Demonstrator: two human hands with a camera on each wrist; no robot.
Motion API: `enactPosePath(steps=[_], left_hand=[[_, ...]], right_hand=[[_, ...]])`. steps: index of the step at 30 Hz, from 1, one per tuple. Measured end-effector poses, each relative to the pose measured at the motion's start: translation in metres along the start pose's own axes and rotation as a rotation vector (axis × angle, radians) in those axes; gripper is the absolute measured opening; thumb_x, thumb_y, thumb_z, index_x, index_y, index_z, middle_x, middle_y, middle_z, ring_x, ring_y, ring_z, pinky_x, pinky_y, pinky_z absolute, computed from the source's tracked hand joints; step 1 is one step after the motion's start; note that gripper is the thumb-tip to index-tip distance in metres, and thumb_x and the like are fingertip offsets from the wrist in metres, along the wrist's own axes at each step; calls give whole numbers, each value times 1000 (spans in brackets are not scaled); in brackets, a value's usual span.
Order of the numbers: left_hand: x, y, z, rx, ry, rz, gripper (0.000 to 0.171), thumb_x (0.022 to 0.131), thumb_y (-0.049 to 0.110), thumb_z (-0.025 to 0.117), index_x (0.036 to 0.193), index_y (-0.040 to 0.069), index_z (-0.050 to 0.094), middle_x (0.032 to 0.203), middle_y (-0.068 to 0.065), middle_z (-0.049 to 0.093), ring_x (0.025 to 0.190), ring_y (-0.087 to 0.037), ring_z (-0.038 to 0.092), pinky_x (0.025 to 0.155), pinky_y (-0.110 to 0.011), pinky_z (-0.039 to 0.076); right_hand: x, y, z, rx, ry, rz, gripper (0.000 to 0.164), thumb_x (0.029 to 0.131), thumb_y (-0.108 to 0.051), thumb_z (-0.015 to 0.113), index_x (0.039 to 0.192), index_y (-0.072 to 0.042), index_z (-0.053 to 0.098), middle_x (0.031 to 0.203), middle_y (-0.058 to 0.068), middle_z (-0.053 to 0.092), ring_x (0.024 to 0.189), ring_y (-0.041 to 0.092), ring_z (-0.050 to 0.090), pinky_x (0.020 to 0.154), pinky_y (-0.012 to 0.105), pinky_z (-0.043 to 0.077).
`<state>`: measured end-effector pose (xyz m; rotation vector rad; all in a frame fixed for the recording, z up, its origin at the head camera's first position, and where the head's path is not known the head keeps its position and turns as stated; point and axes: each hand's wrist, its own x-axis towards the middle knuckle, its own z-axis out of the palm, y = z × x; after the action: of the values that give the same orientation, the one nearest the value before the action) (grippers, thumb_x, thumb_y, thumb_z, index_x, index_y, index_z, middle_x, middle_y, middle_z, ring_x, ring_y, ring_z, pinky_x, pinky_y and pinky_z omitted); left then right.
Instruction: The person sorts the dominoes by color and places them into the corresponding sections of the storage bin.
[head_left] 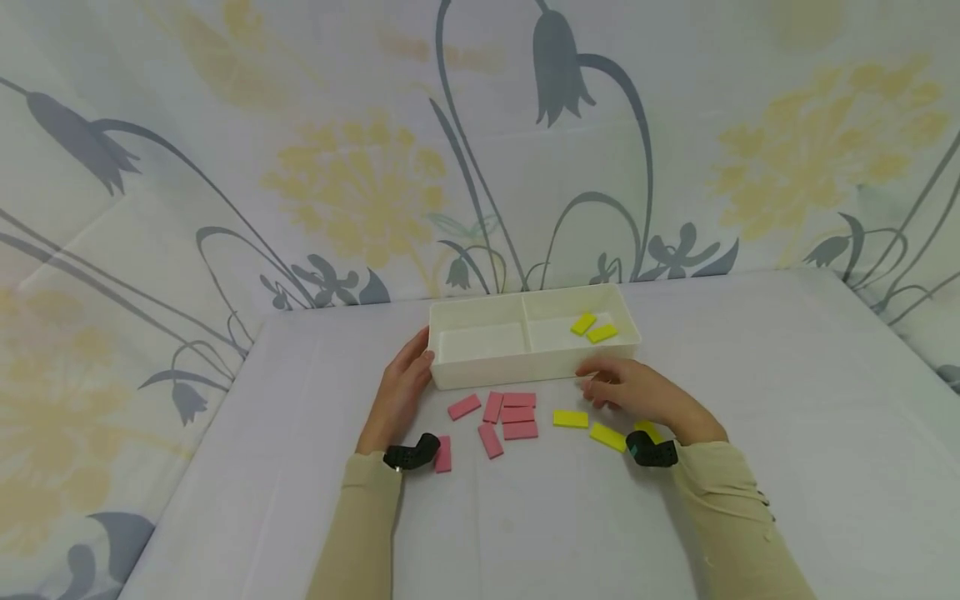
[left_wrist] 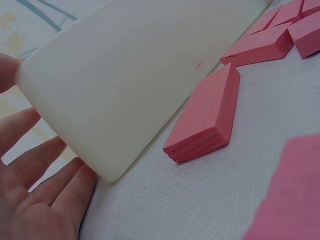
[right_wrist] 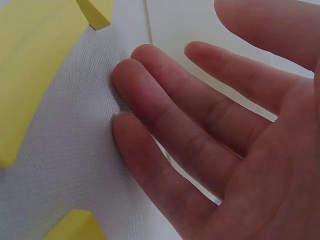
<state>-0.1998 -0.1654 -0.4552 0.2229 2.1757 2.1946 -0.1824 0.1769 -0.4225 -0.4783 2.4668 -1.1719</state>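
A white two-part box (head_left: 498, 371) stands at the back of the table. My left hand (head_left: 396, 390) touches its left end; in the left wrist view the fingers (left_wrist: 75, 195) lie extended along the end wall and the thumb is by the top corner. Two yellow blocks (head_left: 602, 333) lie in the box's right compartment. Just in front of the box's right part is my right hand (head_left: 636, 392), its fingers (right_wrist: 185, 130) loosely bent with nothing between them. Near it on the table lie more yellow blocks (head_left: 570, 419). Several pink blocks (head_left: 491, 441) lie between the hands.
One pink block (head_left: 443, 455) lies beside the left wrist, and a yellow block (head_left: 648, 431) is partly hidden by the right wrist's black camera (head_left: 651, 450). A flowered cloth (head_left: 495, 167) hangs right behind the box. White cloth covers the table (head_left: 540, 525).
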Motion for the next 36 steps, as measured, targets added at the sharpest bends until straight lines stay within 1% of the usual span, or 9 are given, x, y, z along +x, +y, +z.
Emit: enactPosePath(steps=[6,9,13,18,23,26,31,33,36], left_hand=[[-2,2,0,32,-4,8,48,95,27,43,140,18,31,143,-1,29,126,-21,34,101,-38,29],[-6,8,2,35,-7,-3,52,93,30,46,140,15,30,143,-4,28,126,-22,34,101,-38,29],[-12,19,5,63,-12,-18,58,90,36,49,140,14,29,143,-4,28,125,-22,35,100,-36,30],[-12,21,5,95,-29,1,56,92,34,47,141,14,28,144,-5,27,125,-23,35,100,-37,31],[-12,22,4,119,-27,-10,57,91,36,48,141,15,28,144,-4,28,126,-21,34,100,-35,31],[-9,17,2,145,-20,-13,59,90,40,48,140,18,29,143,-1,28,126,-18,34,100,-34,31],[0,1,-2,106,-6,-4,51,92,33,48,139,22,32,142,3,31,125,-15,35,99,-34,31],[0,0,-2,82,0,-5,49,93,28,48,139,21,33,141,3,32,124,-15,37,99,-34,32],[-1,2,-2,96,15,-14,49,92,29,48,139,22,33,141,3,33,123,-14,37,99,-34,32]], right_hand=[[1,0,3,-6,-14,25,34,88,-28,55,115,-8,53,88,4,61,75,19,56,68,31,46],[-1,-1,5,-1,-27,21,35,88,-29,56,116,-8,54,89,4,61,75,18,56,68,31,46],[-2,-5,7,-36,-32,15,34,87,-31,57,114,-10,57,90,2,61,77,16,55,70,29,45],[0,-10,10,-74,-28,17,36,85,-34,59,113,-11,59,93,0,60,78,14,55,74,30,45],[3,-11,13,-96,-37,22,38,84,-34,60,112,-9,57,92,0,60,75,13,56,73,31,44],[4,-11,14,-128,-30,23,37,83,-34,60,111,-9,58,92,0,59,77,13,54,74,31,44],[3,-14,15,-169,-16,28,35,83,-37,60,108,-11,60,96,0,57,85,17,50,77,34,43],[4,-13,16,-178,-15,29,35,83,-38,59,106,-13,60,96,0,57,86,17,50,78,34,43],[4,-13,17,-195,-16,26,32,83,-38,59,104,-14,60,93,-1,57,84,16,50,76,33,42]])
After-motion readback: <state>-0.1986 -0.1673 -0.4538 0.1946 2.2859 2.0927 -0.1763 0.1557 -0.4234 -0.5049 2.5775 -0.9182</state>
